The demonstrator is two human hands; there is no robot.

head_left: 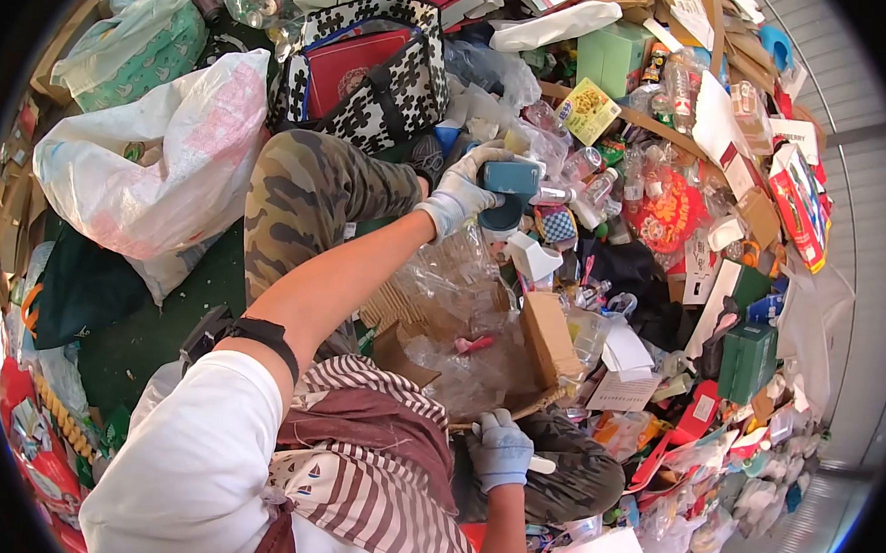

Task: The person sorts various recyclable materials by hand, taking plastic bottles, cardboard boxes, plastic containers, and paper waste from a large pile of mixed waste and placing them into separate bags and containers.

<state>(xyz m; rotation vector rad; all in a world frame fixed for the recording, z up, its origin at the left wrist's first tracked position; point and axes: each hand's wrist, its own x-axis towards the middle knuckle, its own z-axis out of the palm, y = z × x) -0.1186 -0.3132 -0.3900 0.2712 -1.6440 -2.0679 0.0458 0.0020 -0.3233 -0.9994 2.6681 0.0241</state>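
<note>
My left hand (457,192), in a whitish work glove, is closed around a dark blue-teal plastic piece (511,177) with a rounded lower part, above the heap. Below it lies an open cardboard box (550,337) holding clear plastic and a small pink-red scrap (473,345). My right hand (501,450), gloved in grey-white, is curled near the box's near edge, beside my camouflage-clad knee. A white rounded end like a handle (541,465) sticks out beside its palm; the rest is hidden. A white angular plastic piece (533,256) lies just under the left hand.
Mixed waste surrounds me: plastic bottles (679,94), a yellow carton (587,112), green boxes (747,361). A black-and-white patterned bag (402,94) with a red item stands at the top, a white sack (159,151) to its left. A corrugated metal wall (877,219) borders the right.
</note>
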